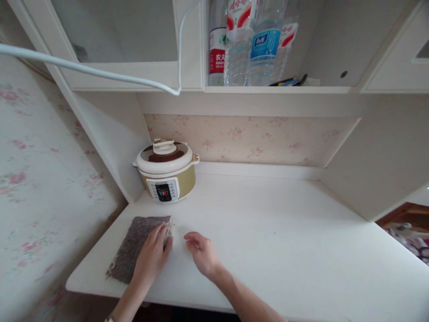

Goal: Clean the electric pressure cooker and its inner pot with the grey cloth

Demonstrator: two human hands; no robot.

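Observation:
A folded grey-brown cloth with frayed, pale edges lies on the white desk at the left, near its front corner. My left hand rests on the cloth's right side, fingers stretched along the surface and the thumb by the right edge. Just right of the cloth, my right hand is held over the desk with its fingers curled in. Nothing shows in it, and it touches neither the cloth nor the other hand.
Behind the cloth stands a white and green electric pressure cooker on the desk. Plastic bottles stand on the shelf above. A white cable hangs across the upper left. Side panels bound the desk.

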